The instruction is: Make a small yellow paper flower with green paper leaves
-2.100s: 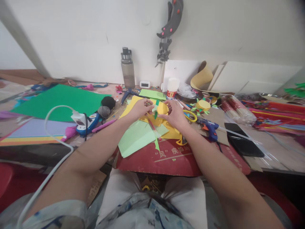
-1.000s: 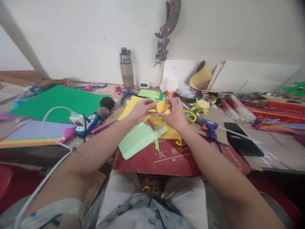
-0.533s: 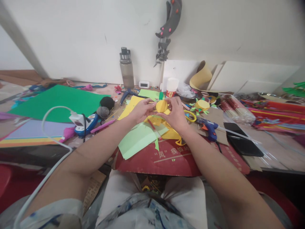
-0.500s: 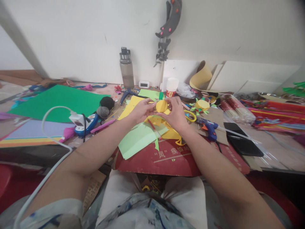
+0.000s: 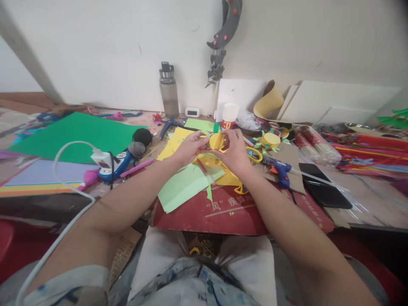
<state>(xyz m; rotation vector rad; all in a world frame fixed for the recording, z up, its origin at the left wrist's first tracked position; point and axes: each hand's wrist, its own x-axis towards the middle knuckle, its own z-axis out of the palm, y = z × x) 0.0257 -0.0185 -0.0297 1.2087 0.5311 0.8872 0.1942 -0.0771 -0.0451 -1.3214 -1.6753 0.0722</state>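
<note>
Between my two hands is a small round yellow paper piece (image 5: 216, 141). My left hand (image 5: 192, 148) pinches its left side, and my right hand (image 5: 234, 149) grips the right side with thumb and fingers. Beneath them lie yellow paper scraps (image 5: 228, 176) and a light green sheet (image 5: 183, 187), with a pencil (image 5: 202, 166) across them. Yellow-handled scissors (image 5: 255, 155) rest just right of my right hand. Further right sits another yellow disc (image 5: 270, 139) with green paper strips around it.
A red board (image 5: 210, 216) lies under the papers. On the right are a blue glue gun (image 5: 282, 173) and a black phone (image 5: 325, 187). A bottle (image 5: 169, 93) and paper cup (image 5: 229, 115) stand behind; a power strip (image 5: 116, 168) with a white cable is left.
The yellow piece looks slightly turned between my fingers. Both hands stay in nearly the same place, and the view has shifted very slightly.
</note>
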